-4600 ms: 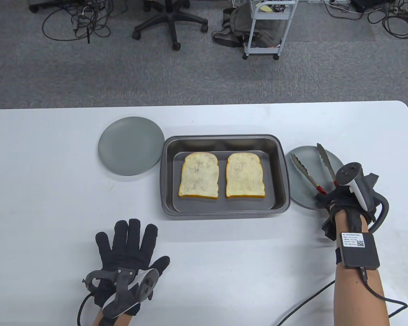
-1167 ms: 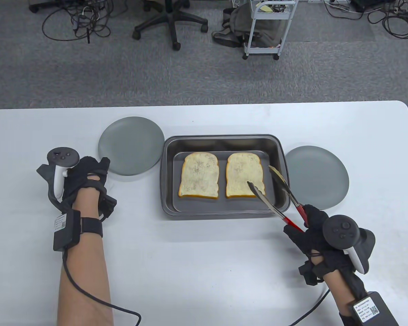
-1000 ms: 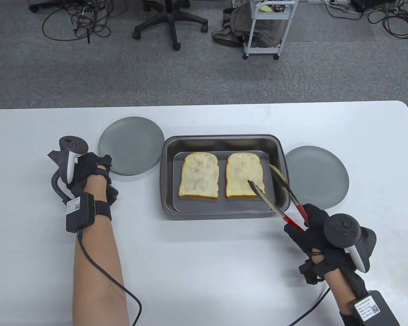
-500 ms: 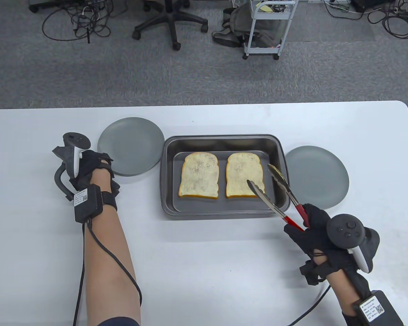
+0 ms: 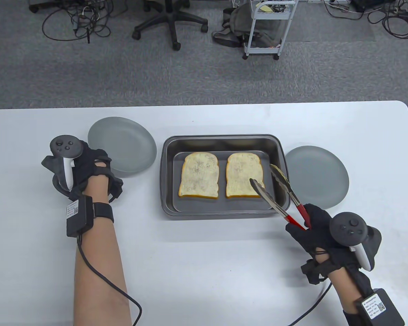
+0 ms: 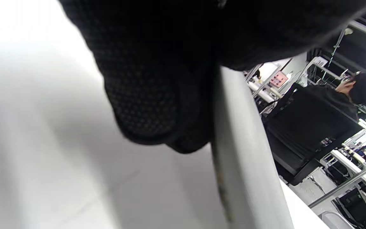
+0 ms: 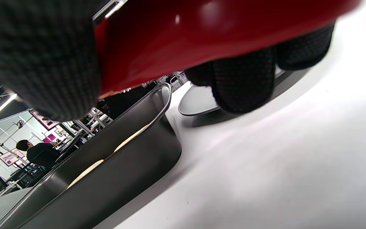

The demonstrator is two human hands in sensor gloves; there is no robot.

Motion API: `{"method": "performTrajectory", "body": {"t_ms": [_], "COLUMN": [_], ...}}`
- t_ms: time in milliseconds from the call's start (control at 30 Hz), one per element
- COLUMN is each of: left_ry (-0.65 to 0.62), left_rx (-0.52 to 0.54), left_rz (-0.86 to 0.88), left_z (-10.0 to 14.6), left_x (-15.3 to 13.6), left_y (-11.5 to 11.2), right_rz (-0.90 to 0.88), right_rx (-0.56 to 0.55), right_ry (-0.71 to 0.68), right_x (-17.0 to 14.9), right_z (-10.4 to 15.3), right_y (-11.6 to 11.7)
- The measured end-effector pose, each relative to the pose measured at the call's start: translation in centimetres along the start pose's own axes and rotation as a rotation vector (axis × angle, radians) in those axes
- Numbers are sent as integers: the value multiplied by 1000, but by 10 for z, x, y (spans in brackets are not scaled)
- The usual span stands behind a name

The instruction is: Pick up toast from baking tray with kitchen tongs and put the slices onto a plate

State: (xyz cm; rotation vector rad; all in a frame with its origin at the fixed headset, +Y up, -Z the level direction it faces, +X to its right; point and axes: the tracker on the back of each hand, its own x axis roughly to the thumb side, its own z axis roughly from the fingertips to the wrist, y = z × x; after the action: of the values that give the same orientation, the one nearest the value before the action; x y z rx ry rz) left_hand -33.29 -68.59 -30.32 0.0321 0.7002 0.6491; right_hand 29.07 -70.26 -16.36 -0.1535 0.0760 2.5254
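- Inside the dark rectangular metal baking tray [image 5: 224, 212], at the middle of the white table [image 5: 204, 258], two pale toast slices with golden crust lie flat side by side: the left slice [image 5: 199, 175] and the right slice [image 5: 245, 175], apart from each other.
- Steel kitchen tongs with red handles [image 5: 279, 197] reach into the tray from its near right corner; the two arms stand apart, one tip over the right slice's near right corner, the other tip near the tray's right wall.
- The right hand [image 5: 314, 229], in a black glove, has its fingers curled around the red handles.
- The right grey round plate [image 5: 318, 176] lies just beside the tray's right wall and holds nothing.
- The left grey round plate [image 5: 122, 146] lies left of the tray, with a gap between them.
- The left hand [image 5: 88, 169] is at the near left edge of this plate; in the left wrist view a fingertip [image 6: 145, 105] lies against the rim, but I cannot tell if it really grips.
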Motion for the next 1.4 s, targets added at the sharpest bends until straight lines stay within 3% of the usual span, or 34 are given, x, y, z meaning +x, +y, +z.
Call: {"method": "performTrajectory", "body": {"t_ms": [67,267,467,733,1067,1400], "left_ry": [-32,-109,-163,-204,-222,-260], "left_rx": [58,17,-122,-324,-419,-444], "left_rz": [9,139,368,551,537,534], "left_z": [10,39,70,110,147,160], "left_x": [4,14,5,-28,-77,-101], "left_y": [11,44,61,50,27,-7], "right_rz": [-9,-17,-28,-45,-15,3], "right_rx": [-4,5,10,13,32,58], "right_ry": [-2,1,10,18,26,27], "right_x": [0,-1,-1,-2,-2,1], "right_z": [0,1,2,5,5,6], "right_y": [-1,-2,-3,-4,3,8]}}
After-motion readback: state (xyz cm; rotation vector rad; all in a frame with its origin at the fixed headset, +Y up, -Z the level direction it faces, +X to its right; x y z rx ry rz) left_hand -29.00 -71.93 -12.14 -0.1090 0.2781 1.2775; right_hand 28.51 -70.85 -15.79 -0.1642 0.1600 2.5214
